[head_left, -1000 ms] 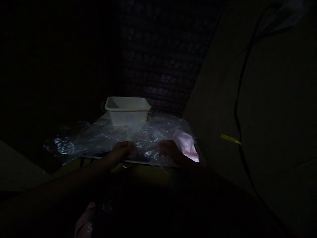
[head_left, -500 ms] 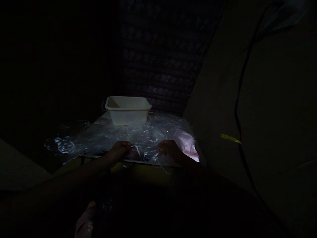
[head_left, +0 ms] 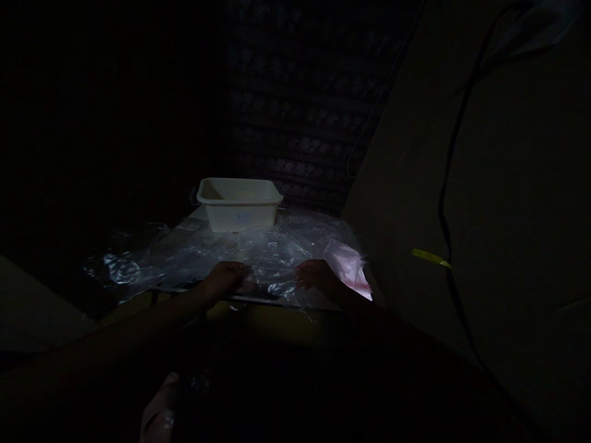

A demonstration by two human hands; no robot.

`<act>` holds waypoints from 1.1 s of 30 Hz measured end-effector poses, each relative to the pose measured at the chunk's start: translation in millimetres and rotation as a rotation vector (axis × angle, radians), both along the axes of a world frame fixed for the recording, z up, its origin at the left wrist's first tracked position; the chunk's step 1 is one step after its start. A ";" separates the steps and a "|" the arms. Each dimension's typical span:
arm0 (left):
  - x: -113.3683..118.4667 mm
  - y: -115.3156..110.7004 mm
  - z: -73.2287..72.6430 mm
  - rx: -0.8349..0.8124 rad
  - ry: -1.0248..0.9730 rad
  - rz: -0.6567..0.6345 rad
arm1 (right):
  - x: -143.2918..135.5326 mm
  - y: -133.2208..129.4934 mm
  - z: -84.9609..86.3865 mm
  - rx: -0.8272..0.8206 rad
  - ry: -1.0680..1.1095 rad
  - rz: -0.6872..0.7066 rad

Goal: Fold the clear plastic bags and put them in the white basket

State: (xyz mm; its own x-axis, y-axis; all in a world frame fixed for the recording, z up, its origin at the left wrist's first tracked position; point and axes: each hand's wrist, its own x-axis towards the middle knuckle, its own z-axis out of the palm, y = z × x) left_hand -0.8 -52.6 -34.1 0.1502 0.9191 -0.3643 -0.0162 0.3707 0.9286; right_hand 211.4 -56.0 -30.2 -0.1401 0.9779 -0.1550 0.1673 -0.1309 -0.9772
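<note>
Clear film (head_left: 272, 249) lies crumpled over the bench (head_left: 258, 300); our left hand (head_left: 226, 275) and right hand (head_left: 318, 275) pinch its near side. We judge it light, limp, slippery, tearable; gathered folds hold best.

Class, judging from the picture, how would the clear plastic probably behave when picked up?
The clear plastic is probably floppy, since it lies wrinkled and is bunched between the left hand and right hand. It looks light for its spread, as it seems thin and see-through. Its glossy highlights suggest it may be slippery.
</note>
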 end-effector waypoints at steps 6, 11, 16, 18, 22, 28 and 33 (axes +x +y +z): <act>-0.3 -3.3 6.6 0.019 0.032 -0.022 | 2.2 2.1 -5.4 0.051 -0.030 0.077; -1.1 -3.3 6.9 0.014 0.071 -0.059 | 3.2 0.9 -2.9 0.113 -0.159 0.117; -1.4 -2.2 2.9 0.063 0.027 -0.083 | 4.5 0.2 -1.7 0.362 -0.404 0.142; -1.0 -1.8 0.8 0.064 0.020 -0.088 | 4.2 0.1 -3.7 0.477 -0.504 0.127; -0.5 -0.7 -1.9 0.045 0.040 -0.128 | 2.1 0.7 -6.3 0.576 -0.615 0.157; 2.3 -1.7 4.6 -0.030 0.088 -0.201 | -0.8 8.8 -3.9 0.472 -0.530 0.206; 6.6 -0.7 5.4 -0.072 0.101 -0.177 | -2.5 13.9 -2.4 0.282 -0.418 0.129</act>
State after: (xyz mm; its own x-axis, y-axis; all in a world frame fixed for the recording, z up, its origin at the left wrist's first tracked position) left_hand 5.8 -53.2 -28.8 0.2661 0.8528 -0.4493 0.1463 0.4250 0.8933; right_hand 208.9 -42.1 -32.6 -0.2447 0.9686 0.0439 0.5484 0.1756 -0.8176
